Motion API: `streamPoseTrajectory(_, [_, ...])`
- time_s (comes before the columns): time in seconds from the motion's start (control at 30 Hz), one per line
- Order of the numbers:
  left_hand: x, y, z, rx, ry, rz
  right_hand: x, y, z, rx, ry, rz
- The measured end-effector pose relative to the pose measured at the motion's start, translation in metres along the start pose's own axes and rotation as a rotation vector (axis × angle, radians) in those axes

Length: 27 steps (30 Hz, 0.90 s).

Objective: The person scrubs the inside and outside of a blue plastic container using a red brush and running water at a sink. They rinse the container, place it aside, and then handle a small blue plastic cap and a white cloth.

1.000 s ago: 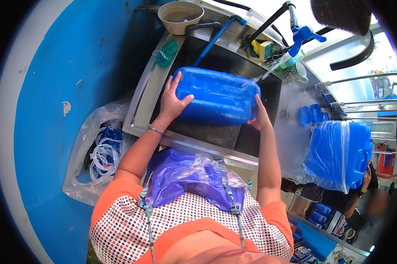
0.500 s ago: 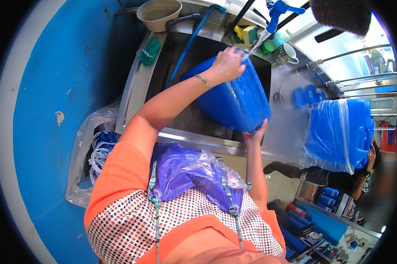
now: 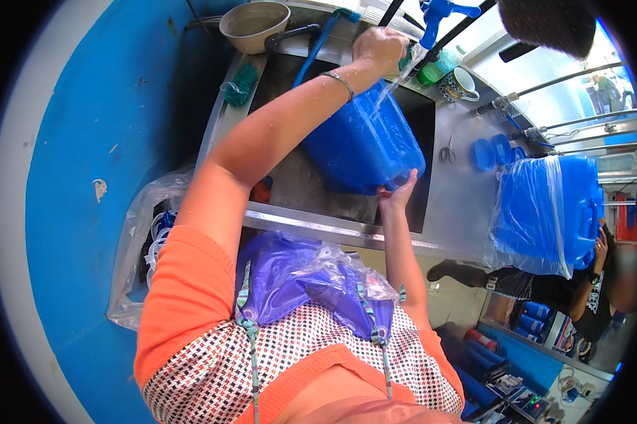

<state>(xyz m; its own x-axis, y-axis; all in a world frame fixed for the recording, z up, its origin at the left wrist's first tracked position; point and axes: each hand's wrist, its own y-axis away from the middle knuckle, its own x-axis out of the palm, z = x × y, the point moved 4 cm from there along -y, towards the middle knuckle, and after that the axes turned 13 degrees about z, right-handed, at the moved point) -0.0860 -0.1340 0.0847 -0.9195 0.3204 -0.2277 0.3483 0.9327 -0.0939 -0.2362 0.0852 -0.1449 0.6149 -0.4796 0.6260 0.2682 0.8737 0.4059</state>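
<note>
A big blue plastic jerrycan (image 3: 378, 145) lies tilted in the metal sink (image 3: 297, 177), its surface wet. Water runs onto it from a tap with a blue handle (image 3: 438, 18). My right hand (image 3: 400, 189) grips the jerrycan's lower corner, nearest me. Beyond its far end, at the sink's back ledge, my left hand (image 3: 380, 51) has its fingers curled over a sponge (image 3: 405, 59); only a green edge of it shows.
On the back ledge stand a bowl (image 3: 255, 27), a green bottle (image 3: 442, 65) and a mug (image 3: 458, 85). Scissors (image 3: 447, 150) and blue lids (image 3: 483, 154) lie on the right counter. There, another person touches a plastic-wrapped blue jerrycan (image 3: 537, 212). A green scrubber (image 3: 242, 85) sits left.
My left hand has left the jerrycan and moved up and away to the sponge. The jerrycan has shifted a little toward the left with my right hand still on its corner.
</note>
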Motion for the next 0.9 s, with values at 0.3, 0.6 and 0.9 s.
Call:
streamPoseTrajectory(0.3, [0.002, 0.0, -0.129, 0.495, -0.638, -0.183, 0.036, -0.023, -0.009, 0.061, 0.078, 0.031])
streamPoseTrajectory(0.6, [0.022, -0.011, -0.132, 0.522, -0.688, -0.037, 0.038, -0.026, -0.011, 0.11, 0.083, 0.033])
streamPoseTrajectory(0.9, [-0.042, -0.022, -0.125, 0.661, -0.262, 0.233, 0.014, -0.008, -0.015, 0.109, 0.051, 0.032])
